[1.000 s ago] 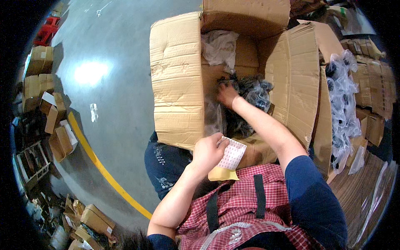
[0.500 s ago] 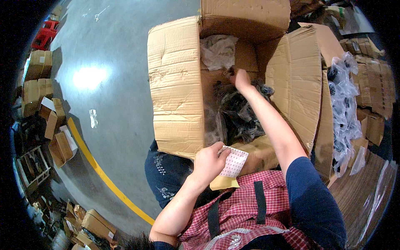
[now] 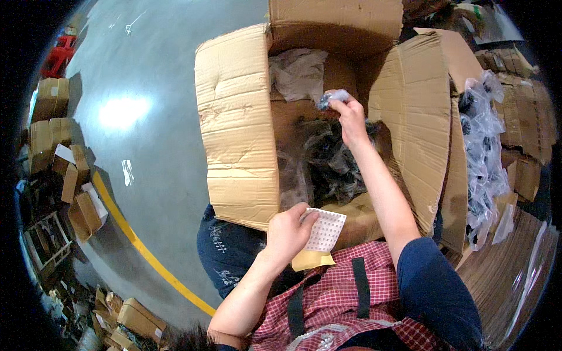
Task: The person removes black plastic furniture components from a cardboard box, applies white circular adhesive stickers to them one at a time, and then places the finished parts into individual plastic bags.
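Observation:
Between the thumb and fingers of my left hand (image 3: 288, 237) is a white sticker sheet (image 3: 325, 231) with rows of small printed labels and a yellow lower edge. It is held by the near wall of a large open cardboard box (image 3: 237, 128). My right hand (image 3: 352, 117) pinches a small clear plastic bag (image 3: 335, 97) with something dark inside, above the box's interior. Below that hand, several dark items in clear plastic bags (image 3: 336, 158) lie heaped in the box. A crumpled translucent plastic sheet (image 3: 298, 73) rests against the far inner wall.
Right of the box, many clear plastic bags with dark contents (image 3: 483, 158) form a pile beside flattened cardboard (image 3: 521, 111). Smaller cardboard boxes (image 3: 50, 140) stand along the left. A yellow line (image 3: 140, 248) crosses the grey floor (image 3: 158, 158). Red stools (image 3: 58, 58) are at far left.
My right hand has lifted up from inside the box, and the small plastic bag now shows in its fingers. My left hand keeps the sticker sheet in nearly the same place.

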{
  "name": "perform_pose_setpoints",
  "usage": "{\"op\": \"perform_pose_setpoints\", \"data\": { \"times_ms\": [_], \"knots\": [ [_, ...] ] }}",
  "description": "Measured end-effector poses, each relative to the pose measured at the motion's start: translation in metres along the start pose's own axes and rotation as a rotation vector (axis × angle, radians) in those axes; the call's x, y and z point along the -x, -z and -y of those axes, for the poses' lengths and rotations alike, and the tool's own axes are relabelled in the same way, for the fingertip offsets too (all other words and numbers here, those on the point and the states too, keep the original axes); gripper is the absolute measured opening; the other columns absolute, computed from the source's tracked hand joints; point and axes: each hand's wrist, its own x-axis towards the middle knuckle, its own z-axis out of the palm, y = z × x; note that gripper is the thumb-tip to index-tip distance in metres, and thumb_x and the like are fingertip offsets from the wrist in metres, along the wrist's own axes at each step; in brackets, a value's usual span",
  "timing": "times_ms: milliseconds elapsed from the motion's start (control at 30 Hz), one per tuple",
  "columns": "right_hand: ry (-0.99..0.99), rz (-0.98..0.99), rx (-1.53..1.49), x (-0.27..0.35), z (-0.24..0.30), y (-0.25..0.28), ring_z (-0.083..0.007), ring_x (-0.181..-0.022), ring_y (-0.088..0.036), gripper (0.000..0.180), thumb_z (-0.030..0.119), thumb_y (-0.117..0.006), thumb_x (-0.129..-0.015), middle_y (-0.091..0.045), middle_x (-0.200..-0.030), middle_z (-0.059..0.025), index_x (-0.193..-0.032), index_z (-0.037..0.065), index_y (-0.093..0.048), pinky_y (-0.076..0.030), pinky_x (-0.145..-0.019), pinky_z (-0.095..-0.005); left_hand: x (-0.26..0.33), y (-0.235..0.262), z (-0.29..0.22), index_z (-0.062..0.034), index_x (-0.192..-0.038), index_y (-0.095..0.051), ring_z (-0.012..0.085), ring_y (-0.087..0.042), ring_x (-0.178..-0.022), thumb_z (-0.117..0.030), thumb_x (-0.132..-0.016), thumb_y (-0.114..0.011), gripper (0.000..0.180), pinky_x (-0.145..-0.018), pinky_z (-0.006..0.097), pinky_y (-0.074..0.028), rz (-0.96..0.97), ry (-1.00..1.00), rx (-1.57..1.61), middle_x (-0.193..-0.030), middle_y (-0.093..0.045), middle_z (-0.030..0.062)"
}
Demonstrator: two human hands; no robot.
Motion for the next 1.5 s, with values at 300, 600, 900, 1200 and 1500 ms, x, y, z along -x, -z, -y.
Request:
{"op": "perform_pose_setpoints", "data": {
  "times_ms": [300, 600, 900, 1200, 1500],
  "knots": [
    [0.141, 0.106, -0.333, 0.122, 0.14, -0.032, -0.0147, -0.1, -0.062, 0.03, -0.006, -0.069, -0.083, -0.066, -0.106, -0.0061, -0.11, 0.003, -0.061, -0.051, -0.09, -0.0286, -0.007, -0.002, 0.003, -0.0026, -0.089, -0.066, 0.0411, -0.065, -0.075, -0.029, -0.092, -0.065, 0.027, -0.065, 0.047, -0.049, -0.01, 0.041, 0.006, -0.077, -0.066, 0.0216],
    [0.314, 0.149, -0.366, 0.152, 0.173, -0.034, -0.015, -0.099, -0.061, 0.035, 0.0, -0.072, -0.084, -0.064, -0.108, -0.0069, -0.117, 0.002, -0.061, -0.049, -0.088, -0.0271, -0.016, 0.003, -0.001, 0.0014, -0.091, -0.064, 0.0301, -0.064, -0.072, -0.032, -0.091, -0.066, 0.033, -0.069, 0.041, -0.05, -0.025, 0.148, 0.094, -0.08, -0.067, 0.0189],
    [0.27, 0.018, -0.158, 0.182, 0.194, -0.032, -0.0108, -0.092, -0.059, 0.03, 0.003, -0.078, -0.081, -0.064, -0.101, -0.0018, -0.108, 0.001, -0.064, -0.046, -0.083, -0.0241, -0.017, -0.003, 0.007, 0.003, -0.089, -0.063, 0.021, -0.062, -0.068, -0.029, -0.091, -0.066, 0.032, -0.065, 0.037, -0.049, -0.106, 0.073, 0.181, -0.075, -0.066, 0.017],
    [0.411, 0.017, -0.134, 0.186, 0.198, -0.035, -0.0144, -0.09, -0.06, 0.028, -0.004, -0.08, -0.075, -0.064, -0.097, -0.0052, -0.094, 0.005, -0.062, -0.047, -0.083, -0.0264, -0.022, -0.004, 0.016, 0.0019, -0.084, -0.063, 0.0197, -0.063, -0.065, -0.024, -0.091, -0.067, 0.027, -0.063, 0.037, -0.048, -0.132, 0.062, 0.243, -0.072, -0.066, 0.0147],
    [0.315, 0.037, -0.289, 0.193, 0.197, -0.035, -0.0219, -0.098, -0.066, 0.026, -0.011, -0.077, -0.074, -0.069, -0.105, -0.015, -0.093, 0.004, -0.067, -0.053, -0.088, -0.0344, -0.023, -0.002, 0.013, 0.0013, -0.084, -0.064, 0.0227, -0.063, -0.064, -0.026, -0.091, -0.067, 0.029, -0.063, 0.038, -0.047, -0.132, 0.031, 0.212, -0.072, -0.067, 0.0157]
  ]
}}
